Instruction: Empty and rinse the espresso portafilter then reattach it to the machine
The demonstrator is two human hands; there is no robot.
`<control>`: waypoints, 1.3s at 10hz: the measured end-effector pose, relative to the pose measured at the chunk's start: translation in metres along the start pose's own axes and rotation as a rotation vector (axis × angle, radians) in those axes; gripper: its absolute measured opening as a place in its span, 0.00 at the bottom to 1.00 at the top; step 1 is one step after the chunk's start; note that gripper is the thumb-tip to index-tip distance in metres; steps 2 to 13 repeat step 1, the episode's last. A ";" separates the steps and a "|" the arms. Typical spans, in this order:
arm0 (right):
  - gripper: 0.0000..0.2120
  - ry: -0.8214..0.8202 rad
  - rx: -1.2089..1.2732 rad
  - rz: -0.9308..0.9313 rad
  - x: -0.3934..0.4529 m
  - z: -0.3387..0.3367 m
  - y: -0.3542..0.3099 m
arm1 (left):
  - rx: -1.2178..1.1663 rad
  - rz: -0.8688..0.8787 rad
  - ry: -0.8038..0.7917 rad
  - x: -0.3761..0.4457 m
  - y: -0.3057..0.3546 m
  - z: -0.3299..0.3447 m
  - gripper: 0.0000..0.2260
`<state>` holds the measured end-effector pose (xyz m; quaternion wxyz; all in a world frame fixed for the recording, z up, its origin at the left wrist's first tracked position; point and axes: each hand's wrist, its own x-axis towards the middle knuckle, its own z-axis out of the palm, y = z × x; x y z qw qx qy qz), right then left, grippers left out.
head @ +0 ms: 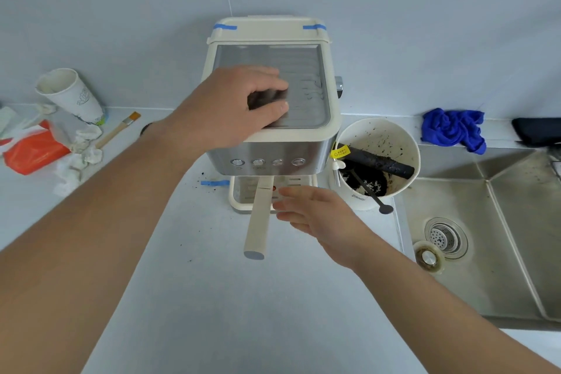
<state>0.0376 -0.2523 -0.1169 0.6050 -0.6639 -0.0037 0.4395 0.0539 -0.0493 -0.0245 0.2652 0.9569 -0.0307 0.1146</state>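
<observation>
Low centre, my right hand (315, 215) hovers just beside the handle (258, 218), fingers apart, gripping nothing. The portafilter sits in the machine (267, 146) mid-frame. Higher, my left hand (239, 106) presses the top, fingers curled. A hard twist could skid the machine toward the sink (501, 252).

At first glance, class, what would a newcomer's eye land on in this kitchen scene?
Centre stage is the cream espresso machine, with the left hand pressed flat on its top and the portafilter handle jutting toward the viewer, the right hand open just beside it. To the right, a grounds-spattered white bucket stands beside the steel sink; a bright blue cloth lies behind.
</observation>
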 end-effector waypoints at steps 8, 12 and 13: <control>0.08 0.009 0.110 -0.052 -0.012 -0.013 -0.008 | -0.057 -0.054 0.029 -0.016 0.006 -0.003 0.13; 0.08 0.009 0.110 -0.052 -0.012 -0.013 -0.008 | -0.057 -0.054 0.029 -0.016 0.006 -0.003 0.13; 0.08 0.009 0.110 -0.052 -0.012 -0.013 -0.008 | -0.057 -0.054 0.029 -0.016 0.006 -0.003 0.13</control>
